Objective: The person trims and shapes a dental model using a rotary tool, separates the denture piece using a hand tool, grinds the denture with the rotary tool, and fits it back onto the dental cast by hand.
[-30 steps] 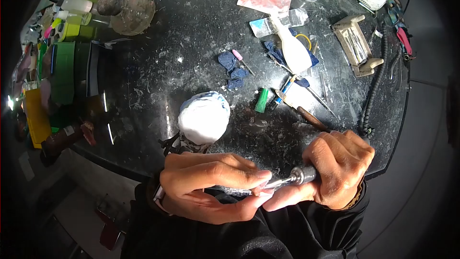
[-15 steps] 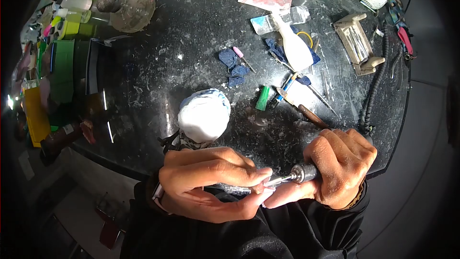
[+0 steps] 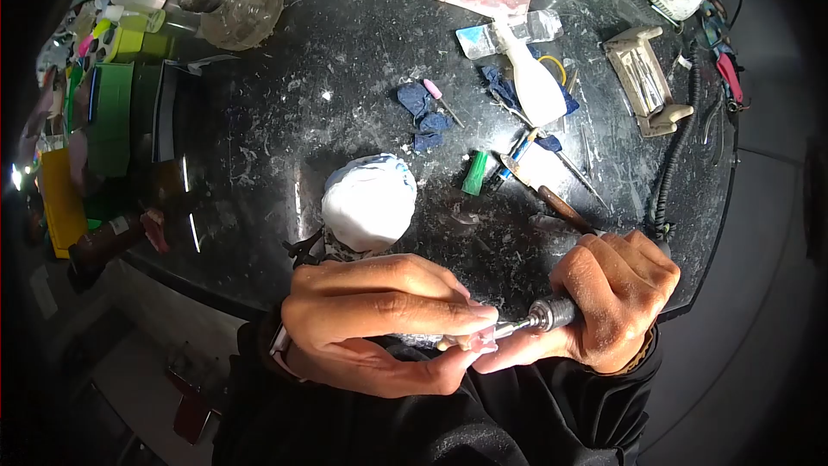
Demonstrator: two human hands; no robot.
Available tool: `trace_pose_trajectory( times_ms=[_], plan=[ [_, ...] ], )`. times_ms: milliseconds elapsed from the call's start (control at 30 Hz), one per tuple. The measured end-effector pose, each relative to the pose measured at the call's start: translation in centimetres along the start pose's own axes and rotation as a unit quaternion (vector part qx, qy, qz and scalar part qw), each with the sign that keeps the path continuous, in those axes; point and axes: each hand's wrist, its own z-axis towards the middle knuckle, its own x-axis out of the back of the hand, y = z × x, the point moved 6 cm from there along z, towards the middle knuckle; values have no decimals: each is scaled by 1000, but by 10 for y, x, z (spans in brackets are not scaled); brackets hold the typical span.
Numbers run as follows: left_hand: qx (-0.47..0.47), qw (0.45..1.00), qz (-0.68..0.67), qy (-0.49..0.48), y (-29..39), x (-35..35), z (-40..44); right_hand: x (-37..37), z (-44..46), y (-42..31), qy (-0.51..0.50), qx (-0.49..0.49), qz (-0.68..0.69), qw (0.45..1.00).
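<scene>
Pinched between the thumb and fingers of my left hand [image 3: 379, 315] is a small pinkish, partly see-through piece [image 3: 480, 341] that looks like a denture part; my fingers cover much of it. My right hand [image 3: 617, 302] is wrapped round a rotary handpiece [image 3: 552, 314], whose metal shank points left. The tip meets or nearly meets the pink piece; exact contact is hidden. My right thumb reaches under the handpiece to the piece. Pale dust coats my right knuckles. Just beyond my left hand stands a rounded white plaster-like lump [image 3: 369, 207].
Past my hands lie a green cap [image 3: 474, 173], a brown-handled tool [image 3: 562, 209], a pink grinding bit [image 3: 433, 89], blue scraps [image 3: 416, 102] and a white bottle [image 3: 536, 91]. At right are a tool rest [image 3: 642, 78] and coiled cord [image 3: 677, 155]. Bins [image 3: 110, 121] line the left.
My left fingers have shifted and the pink piece is turned, so more of it shows. The handpiece has moved slightly right and up. The bench view has shifted a little.
</scene>
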Motion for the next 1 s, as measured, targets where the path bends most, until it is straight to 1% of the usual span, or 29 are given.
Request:
trace_pose_trajectory(
  times_ms=[233, 367, 467, 667, 733, 833, 867, 967, 1000],
  plan=[
    [-3, 1000, -4, -7, -1, 1, -1, -2, 2, -3, -6, 20, 16, 1000],
    [0, 1000, -4, 7, -2, -1, -2, -1, 3, -3, -2, 25, 6, 1000],
    [-4, 1000, -2, 10, -1, -1, 0, -2, 3, -3, -21, 20, 18, 999],
    [-9, 1000, -7, -1, -2, -1, 1, -2, 1, -3, -11, 18, 13, 1000],
    [-15, 1000, -8, 5, -1, 0, 0, 2, -1, 2, -22, -1, 3, 1000],
    [-55, 998, 11, -28, -1, -1, 3, 5, -2, 2, -44, -7, 9, 999],
    [-39, 999, 10, -37, 1, 0, 5, 3, -3, 2, -46, -1, 11, 999],
    [-58, 998, 3, -26, 2, -2, 3, 3, -2, 0, -58, 16, 12, 998],
    [-69, 996, -8, -53, 3, -3, 4, 2, -3, 0, -61, 24, 16, 998]
  ],
)
